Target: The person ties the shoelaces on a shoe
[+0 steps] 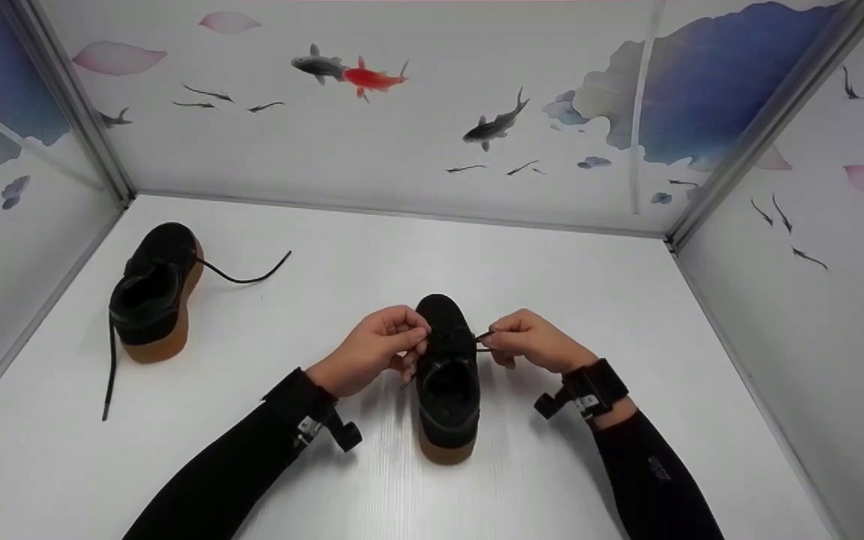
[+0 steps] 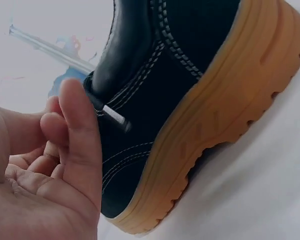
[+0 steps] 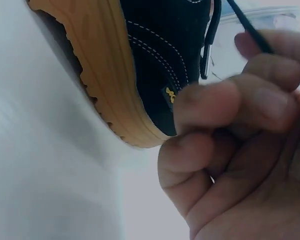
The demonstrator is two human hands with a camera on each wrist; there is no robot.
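A black lace-up shoe (image 1: 448, 435) with a tan sole stands upright on the white table, toe pointing away. My left hand (image 1: 381, 347) is at the left of its lacing, thumb and forefinger pinched together on a shoelace. In the left wrist view a lace end with a shiny tip (image 2: 115, 117) hangs by those fingers, against the shoe's side. On the other side, my right hand (image 1: 533, 341) pinches a dark shoelace (image 3: 251, 29) and holds it out from the eyelets. A second lace end (image 3: 207, 60) dangles beside the shoe in the right wrist view.
Another black shoe (image 1: 158, 300) with a tan sole stands at the back left, its loose laces (image 1: 252, 280) spread on the white table (image 1: 552, 262). Printed panels (image 1: 402, 165) wall the table at the back and both sides.
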